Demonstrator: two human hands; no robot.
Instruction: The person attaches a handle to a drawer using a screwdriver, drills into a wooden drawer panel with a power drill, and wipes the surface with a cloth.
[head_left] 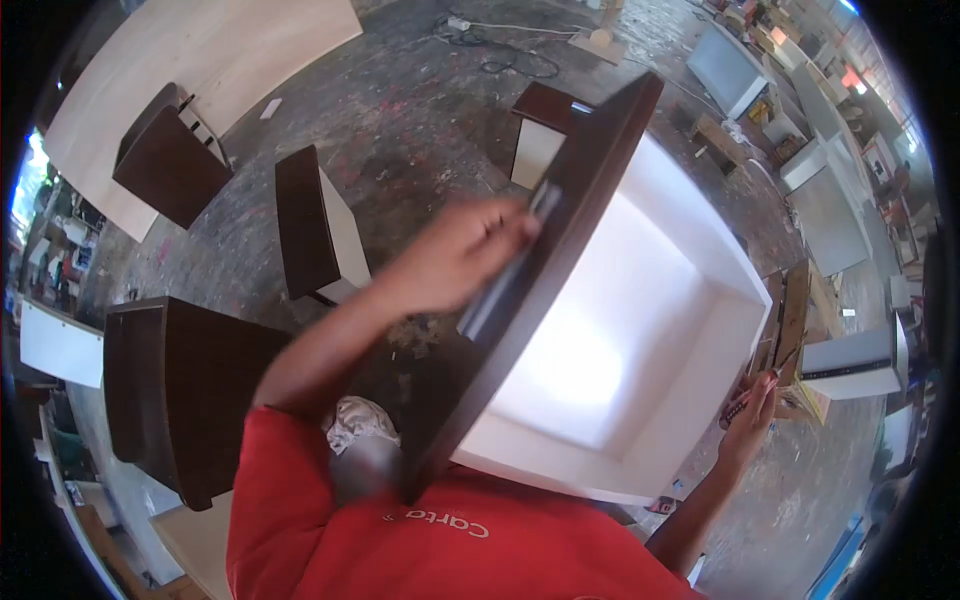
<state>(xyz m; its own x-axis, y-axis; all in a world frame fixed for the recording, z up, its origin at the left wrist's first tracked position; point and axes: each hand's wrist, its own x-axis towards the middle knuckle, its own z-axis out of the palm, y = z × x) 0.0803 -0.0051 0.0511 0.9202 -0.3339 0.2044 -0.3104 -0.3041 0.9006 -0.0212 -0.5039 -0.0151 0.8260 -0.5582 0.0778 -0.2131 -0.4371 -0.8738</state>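
A drawer with a white inside [600, 330] and a dark brown front [585, 240] is tilted up against my body. A silver bar handle [483, 312] runs along the outer face of that front. The fingers of my left hand [465, 250] are curled around the upper part of the handle. On the far right, beside the drawer's white side, my right hand [750, 425] is closed on a tool with a red and black handle [736, 407]. A thin tip seems to stick out past the fingers; its exact kind is unclear.
Other brown-fronted drawers [310, 225] stand on the stained floor [400, 130] to the left, with a larger brown piece [190, 390] nearer me. A pale wood sheet [220, 50] lies at upper left. Cables [520, 65] trail behind. White panels [830, 220] fill the right.
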